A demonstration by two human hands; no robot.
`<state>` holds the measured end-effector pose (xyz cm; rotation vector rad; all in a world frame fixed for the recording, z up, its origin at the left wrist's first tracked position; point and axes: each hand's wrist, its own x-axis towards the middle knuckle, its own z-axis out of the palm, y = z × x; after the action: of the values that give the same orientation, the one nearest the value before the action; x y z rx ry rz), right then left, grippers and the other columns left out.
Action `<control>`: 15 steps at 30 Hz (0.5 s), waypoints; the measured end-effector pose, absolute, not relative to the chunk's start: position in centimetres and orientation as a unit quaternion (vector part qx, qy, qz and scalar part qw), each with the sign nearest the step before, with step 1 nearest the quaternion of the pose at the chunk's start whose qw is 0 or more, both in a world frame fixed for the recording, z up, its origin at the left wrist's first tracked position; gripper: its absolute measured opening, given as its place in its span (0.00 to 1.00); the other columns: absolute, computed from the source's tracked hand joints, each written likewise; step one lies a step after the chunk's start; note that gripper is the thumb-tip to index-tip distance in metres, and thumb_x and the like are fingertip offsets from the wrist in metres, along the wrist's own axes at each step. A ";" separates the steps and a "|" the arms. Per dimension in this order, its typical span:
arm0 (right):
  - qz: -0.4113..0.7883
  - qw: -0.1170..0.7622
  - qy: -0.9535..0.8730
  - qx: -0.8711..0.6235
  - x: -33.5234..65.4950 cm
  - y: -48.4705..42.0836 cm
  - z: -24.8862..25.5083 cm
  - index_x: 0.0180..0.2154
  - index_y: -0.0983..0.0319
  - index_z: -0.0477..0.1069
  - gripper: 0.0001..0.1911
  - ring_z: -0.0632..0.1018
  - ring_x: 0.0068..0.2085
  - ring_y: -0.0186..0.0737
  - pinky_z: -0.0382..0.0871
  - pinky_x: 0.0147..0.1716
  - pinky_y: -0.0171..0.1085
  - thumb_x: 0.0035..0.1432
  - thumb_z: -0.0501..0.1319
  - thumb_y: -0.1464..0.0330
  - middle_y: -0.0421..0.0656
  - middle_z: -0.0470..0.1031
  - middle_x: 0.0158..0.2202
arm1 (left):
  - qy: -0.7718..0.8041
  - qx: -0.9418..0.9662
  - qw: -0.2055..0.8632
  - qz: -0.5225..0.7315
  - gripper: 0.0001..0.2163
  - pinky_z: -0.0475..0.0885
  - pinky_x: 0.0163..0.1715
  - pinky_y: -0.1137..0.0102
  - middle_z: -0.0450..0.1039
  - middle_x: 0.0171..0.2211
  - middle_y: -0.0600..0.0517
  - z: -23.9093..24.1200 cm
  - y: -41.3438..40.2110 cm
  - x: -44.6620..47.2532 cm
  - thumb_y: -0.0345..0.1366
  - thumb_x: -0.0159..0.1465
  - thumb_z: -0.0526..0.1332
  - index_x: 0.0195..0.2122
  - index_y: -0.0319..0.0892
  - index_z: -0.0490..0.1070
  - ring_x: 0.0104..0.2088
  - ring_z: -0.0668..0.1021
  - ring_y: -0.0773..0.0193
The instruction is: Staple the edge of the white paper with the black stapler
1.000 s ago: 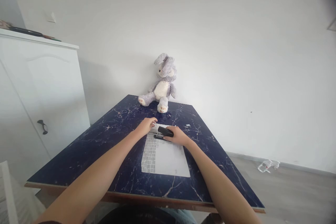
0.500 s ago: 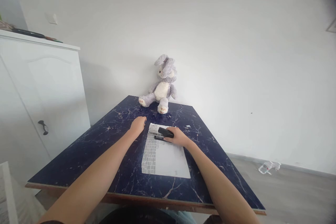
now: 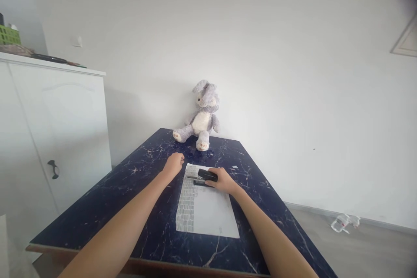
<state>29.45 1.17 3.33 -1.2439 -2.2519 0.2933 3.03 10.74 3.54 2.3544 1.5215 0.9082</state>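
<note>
Left hand (image 3: 173, 164) off paper (image 3: 205, 208), now fisted.

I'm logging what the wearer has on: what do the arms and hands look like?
Both forearms are bare, with no sleeves in view. The left hand and right hand wear no gloves; no watch, bracelet or ring is visible at this size.

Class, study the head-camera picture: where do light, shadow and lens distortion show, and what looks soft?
Head view: even daylight on the wall; the stuffed rabbit throws a soft shadow leftward; wide-lens stretch bows the forearms and table edges; a dark vignette fills the top right corner; the stapler under the right hand looks slightly soft.
</note>
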 end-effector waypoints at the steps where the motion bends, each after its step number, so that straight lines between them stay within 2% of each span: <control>1: 0.109 0.282 -0.831 -0.468 29.7 1.3 3.3 0.34 0.60 0.73 0.09 0.73 0.29 0.37 0.61 0.31 0.34 0.56 0.67 0.62 0.38 0.75 0.29 | 0.496 0.801 0.103 0.317 0.08 0.74 0.46 0.67 0.81 0.40 0.45 3.8 10.6 3.4 0.28 0.63 0.61 0.39 0.42 0.79 0.42 0.82 0.57; 6: 0.111 0.307 -0.804 -0.497 31.1 1.7 3.1 0.36 0.61 0.74 0.07 0.74 0.31 0.38 0.62 0.33 0.35 0.55 0.67 0.65 0.39 0.76 0.31 | 0.339 0.845 0.204 0.361 0.13 0.75 0.43 0.68 0.82 0.38 0.49 4.1 9.3 4.8 0.32 0.62 0.63 0.48 0.43 0.76 0.39 0.83 0.59; 10: 0.118 0.306 -0.806 -0.493 31.6 1.9 2.8 0.37 0.61 0.74 0.08 0.74 0.32 0.39 0.63 0.34 0.35 0.55 0.66 0.65 0.39 0.77 0.32 | 0.290 0.866 0.241 0.328 0.13 0.74 0.42 0.68 0.82 0.35 0.52 3.3 8.7 5.4 0.33 0.59 0.65 0.46 0.46 0.76 0.37 0.83 0.60; 15: 0.120 0.301 -0.808 -0.492 31.6 1.9 2.7 0.37 0.61 0.74 0.08 0.73 0.31 0.38 0.62 0.33 0.34 0.55 0.65 0.65 0.38 0.76 0.31 | 0.263 0.872 0.268 0.313 0.13 0.74 0.40 0.69 0.81 0.36 0.51 2.4 8.4 6.4 0.32 0.59 0.65 0.46 0.44 0.75 0.37 0.82 0.60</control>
<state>31.56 1.91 2.66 -1.3043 -2.1437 0.3196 6.43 8.37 2.37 2.3526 0.7105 0.8445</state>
